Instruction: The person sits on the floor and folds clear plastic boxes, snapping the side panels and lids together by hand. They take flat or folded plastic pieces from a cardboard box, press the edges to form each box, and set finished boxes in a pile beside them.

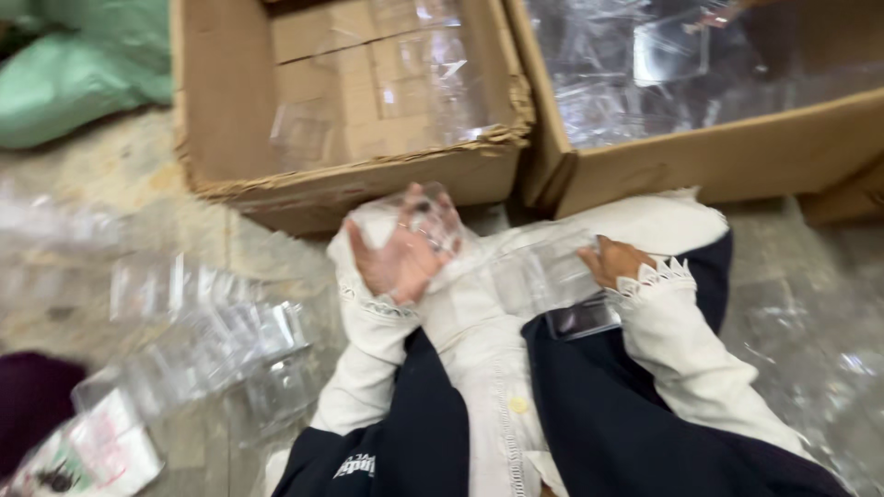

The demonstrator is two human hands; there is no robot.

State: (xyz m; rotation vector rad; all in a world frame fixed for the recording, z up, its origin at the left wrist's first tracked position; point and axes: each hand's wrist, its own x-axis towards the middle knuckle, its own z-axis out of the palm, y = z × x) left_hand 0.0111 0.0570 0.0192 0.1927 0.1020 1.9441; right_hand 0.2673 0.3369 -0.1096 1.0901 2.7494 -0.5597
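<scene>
You're sitting on the floor w/ your lap covered by a cream-white cloth garment (pixel 479 322), and both hands are working over it. Your left hand (pixel 402 250) is lifted palm-up, fingers (pixel 442 216) spread apart, w/ a small clear plastic blister shell (pixel 416 210) resting across the fingertips; the grip is loose and open around it, not clamped. Your right hand (pixel 611 261) is lying lower, just above the lace cuff, fingers curled down onto a flat clear plastic tray (pixel 539 276) that's sitting on the garment between the 2 hands. Motion blur is hiding whether that grip is pinching the tray or only pressing on it, so can't tell. A dark glossy rectangular piece (pixel 582 318) is lying just under the right wrist, touching the tray's near edge.

Ahead of you 2 brown cardboard boxes are standing side by side: the worn left box (pixel 221 110), holding folded card dividers and a few clear shells, and the right box (pixel 737 156), filled w/ clear plastic packaging. To your left, a loose pile of clear plastic shells (pixel 212 340) is spreading over the floor, w/ a pale green plastic bag (pixel 64 83) beyond it in the far corner.
</scene>
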